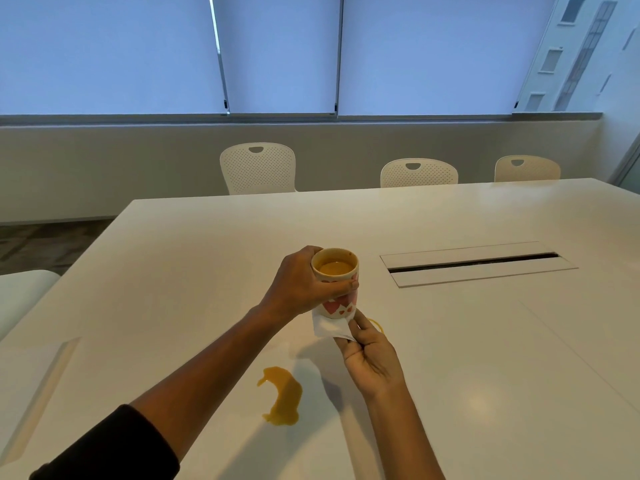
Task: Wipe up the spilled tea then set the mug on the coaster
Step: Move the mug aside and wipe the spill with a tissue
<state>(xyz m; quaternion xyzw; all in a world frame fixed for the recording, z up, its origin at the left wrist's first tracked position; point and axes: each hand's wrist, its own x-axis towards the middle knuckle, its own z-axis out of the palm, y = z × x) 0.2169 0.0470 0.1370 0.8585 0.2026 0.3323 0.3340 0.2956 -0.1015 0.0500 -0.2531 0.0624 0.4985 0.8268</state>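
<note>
My left hand [304, 282] grips a cream mug [336, 284] with pink hearts, holding it upright just above the white table [207, 258]; orange-yellow tea fills it. My right hand [372, 358] pinches a folded white napkin [329, 327] right under the mug's base. A curved puddle of spilled tea [282, 396] lies on the table nearer to me, left of my right wrist. A thin ring of tea [377, 324] shows beside my right fingers, partly hidden by them. I see no coaster.
A long cable hatch [478, 265] with a dark slot is set into the table to the right of the mug. Three white perforated chairs [258, 168] stand along the far edge. Another white seat [20, 289] is at the left.
</note>
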